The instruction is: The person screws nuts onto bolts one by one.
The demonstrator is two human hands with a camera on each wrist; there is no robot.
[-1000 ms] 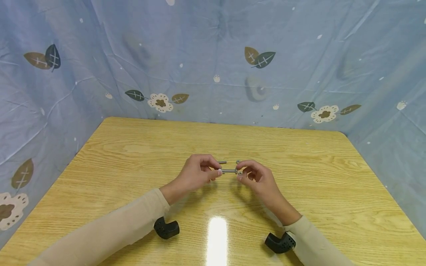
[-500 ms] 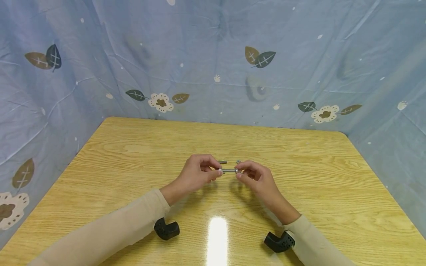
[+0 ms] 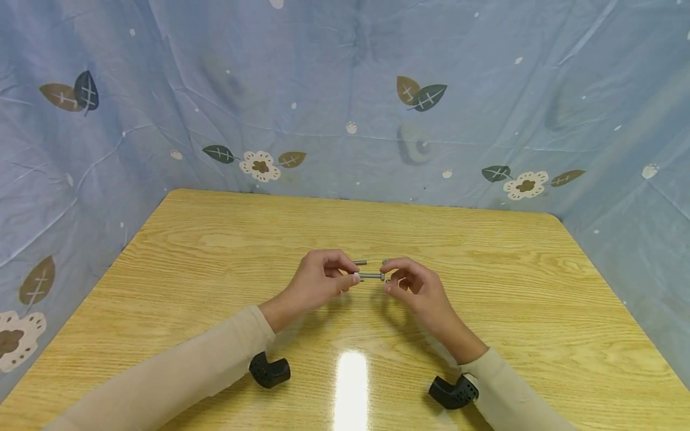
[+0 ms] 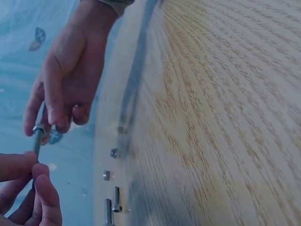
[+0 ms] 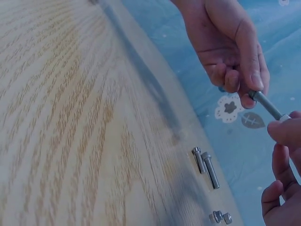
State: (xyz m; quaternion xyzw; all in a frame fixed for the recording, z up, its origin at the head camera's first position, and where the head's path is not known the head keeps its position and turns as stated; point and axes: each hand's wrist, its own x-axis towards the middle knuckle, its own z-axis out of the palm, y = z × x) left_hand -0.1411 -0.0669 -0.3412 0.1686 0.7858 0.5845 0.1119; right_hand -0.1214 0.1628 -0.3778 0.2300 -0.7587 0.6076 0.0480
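In the head view, my left hand (image 3: 326,276) pinches one end of a metal bolt (image 3: 371,276), held level above the table. A nut (image 3: 383,276) sits on its other end, beside my right hand (image 3: 420,286). My right index fingertip is right at the nut, while the thumb is spread a little below it. From the left wrist, the right hand (image 4: 70,70) shows thumb and index on either side of the nut (image 4: 39,128). The right wrist view shows the left hand (image 5: 235,42) gripping the bolt (image 5: 269,104) near its head, which is partly hidden by fingers.
Two loose bolts lie side by side on the wooden table (image 5: 94,141), a shorter one (image 5: 199,160) and a longer one (image 5: 211,170). Near them are two loose nuts, one (image 4: 114,153) apart from the other (image 4: 106,175). A patterned blue curtain (image 3: 334,90) surrounds the table.
Half a second ago my right thumb and index pinched the nut; now they have parted, the thumb lower. My left hand has stayed in place on the bolt.
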